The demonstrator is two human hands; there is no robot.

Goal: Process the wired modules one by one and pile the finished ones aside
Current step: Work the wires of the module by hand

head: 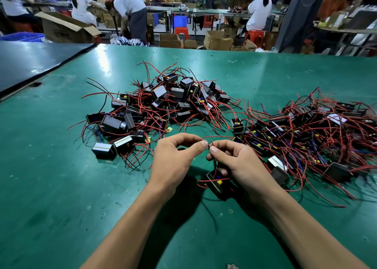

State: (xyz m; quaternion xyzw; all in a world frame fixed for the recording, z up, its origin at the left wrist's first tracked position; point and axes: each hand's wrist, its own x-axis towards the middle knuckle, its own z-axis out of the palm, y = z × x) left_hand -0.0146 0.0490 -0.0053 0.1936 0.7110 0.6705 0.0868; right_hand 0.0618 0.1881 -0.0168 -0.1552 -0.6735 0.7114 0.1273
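Observation:
One black wired module (214, 182) with a yellow part and red leads hangs just above the green table (61, 177), below my hands. My left hand (173, 158) pinches the tip of its wires between thumb and forefinger. My right hand (234, 162) pinches the same wire ends from the other side, fingertips almost touching the left ones. A heap of modules (163, 103) with red and black wires lies ahead at centre. A second, flatter heap (306, 134) spreads to the right.
A dark table top (30, 64) adjoins at the far left. Beyond the far edge stand cardboard boxes (67, 28), red stools and several people at benches. Bare green surface lies at the left and in front of me.

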